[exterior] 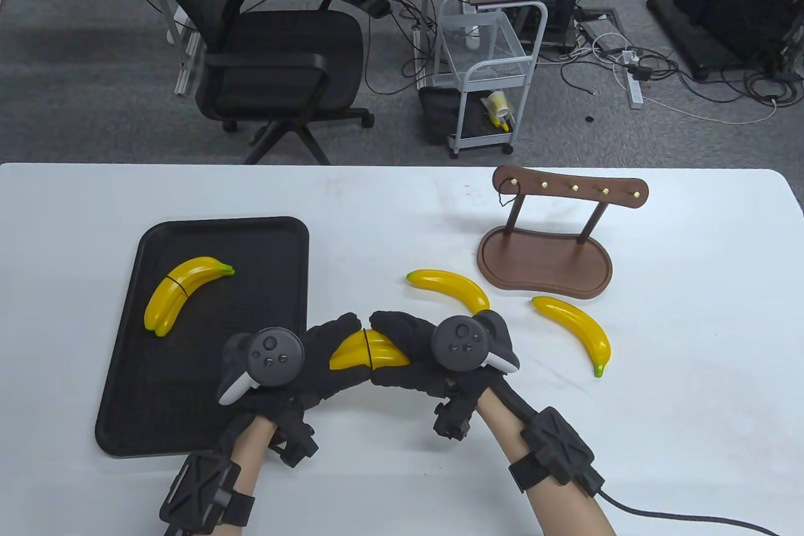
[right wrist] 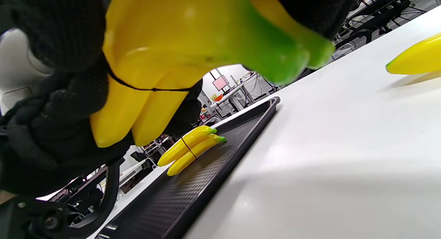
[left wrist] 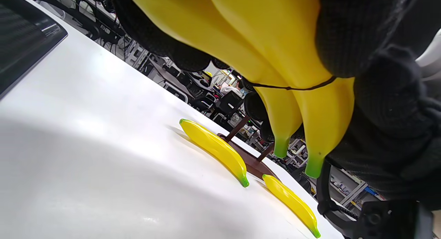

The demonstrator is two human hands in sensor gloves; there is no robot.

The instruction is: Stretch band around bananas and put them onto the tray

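One white table (exterior: 377, 209) carried one black tray (exterior: 188, 335) near its left edge and one wooden hook stand (exterior: 553, 247) toward the right. Six bananas were counted: one banded pair (exterior: 179, 294) lay on the tray, two loose bananas (exterior: 449, 286) lay beside the stand's base, and one held pair (exterior: 367, 352), circled by a thin black band (left wrist: 293, 88), was clamped between both hands just off the tray's right edge. The left hand (exterior: 295, 366) and right hand (exterior: 433, 354) were curled round its opposite ends.

Bright, even overhead light; shadows under the loose banana (exterior: 575, 325) are soft and short. Broad glare washes the white table (left wrist: 86, 156) in both wrist views. The held bananas' green tips (right wrist: 286, 56) blur close to the right wrist lens.
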